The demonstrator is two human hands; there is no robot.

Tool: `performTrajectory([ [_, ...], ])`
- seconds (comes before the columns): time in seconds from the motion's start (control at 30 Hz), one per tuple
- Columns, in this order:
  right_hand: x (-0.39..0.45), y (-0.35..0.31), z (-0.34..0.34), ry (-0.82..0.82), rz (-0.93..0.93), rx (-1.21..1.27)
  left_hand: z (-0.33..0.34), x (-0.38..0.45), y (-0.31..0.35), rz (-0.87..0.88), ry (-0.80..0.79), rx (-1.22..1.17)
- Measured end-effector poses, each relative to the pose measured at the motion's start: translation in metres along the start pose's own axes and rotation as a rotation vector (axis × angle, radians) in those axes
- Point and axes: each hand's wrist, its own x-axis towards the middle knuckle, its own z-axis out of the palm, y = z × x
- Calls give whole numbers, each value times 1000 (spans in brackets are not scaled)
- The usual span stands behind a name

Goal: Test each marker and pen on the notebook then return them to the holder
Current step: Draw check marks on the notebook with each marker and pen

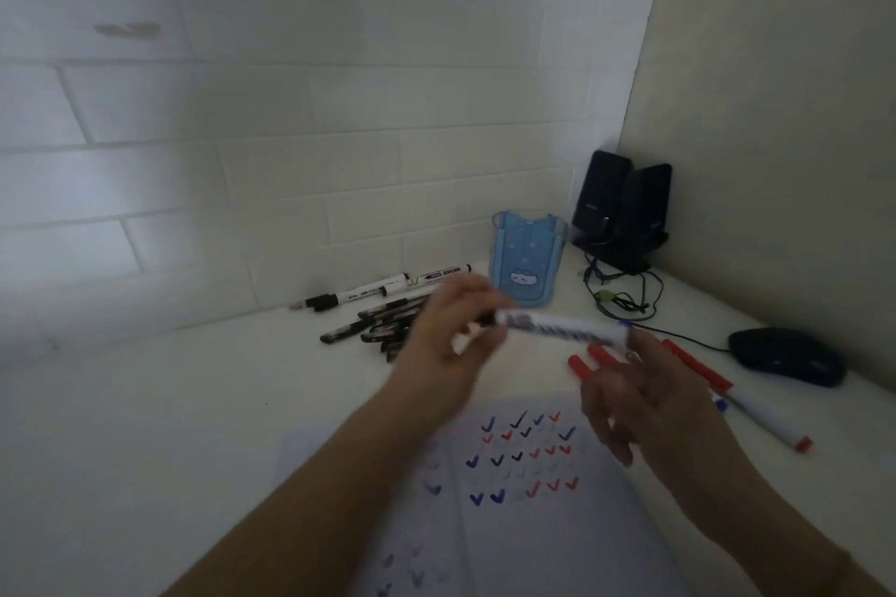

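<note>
At the far left of the white surface (145, 402), against the tiled wall, two white markers with black caps (383, 288) are laid end to end. Just in front of them a loose heap of dark pens (376, 330) is seen, partly hidden by the left hand (456, 330). That hand is raised above the surface, with its fingers curled round the left end of a white marker (557, 327), which is held roughly level and is blurred. The marker's right end, which shows a trace of blue, is met by the right hand (635, 398); its thumb and forefinger are closed at that end, while the other fingers are spread loosely downward. Whether a cap is pinched there cannot be told through the blur.

Below both hands the open notebook (523, 524) is laid flat, its page marked with rows of blue, black and red ticks. Behind the hands, the pale blue holder (526, 257) is stood upright near the wall, apart from the markers. Red-capped markers (589, 361) are seen beside the right hand, and another white marker with a red end (771, 427) is laid further right. In the corner two black speakers (625, 213) are stood with tangled cables (620, 296), and a black mouse (788, 356) is rested at the right edge.
</note>
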Motion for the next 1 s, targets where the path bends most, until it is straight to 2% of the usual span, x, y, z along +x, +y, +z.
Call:
performTrajectory([
  [0.17, -4, -1, 2, 164, -72, 134, 23, -10, 19, 186, -314, 246],
  [0.33, -5, 2, 5, 53, -65, 136, 24, -12, 28, 227, -458, 237],
  [0.5, -4, -1, 5, -71, -70, 127, 14, -11, 22, 255, -409, 318],
  [0.63, -5, -3, -1, -19, -35, 240, -5, -11, 24, -4, -413, 217],
  [0.73, -5, -10, -2, -77, 71, 343, -19, -4, 16, -176, -223, 181],
  [0.8, -7, -12, 2, -114, 130, 282, -22, 0, 17, -229, -203, 243],
  [0.9, -9, -7, 11, -113, 153, 153, -19, -10, 23, -266, -304, 297],
  [1.0, -11, -5, 16, -68, 138, 116, -20, -34, 26, -283, -197, 194],
])
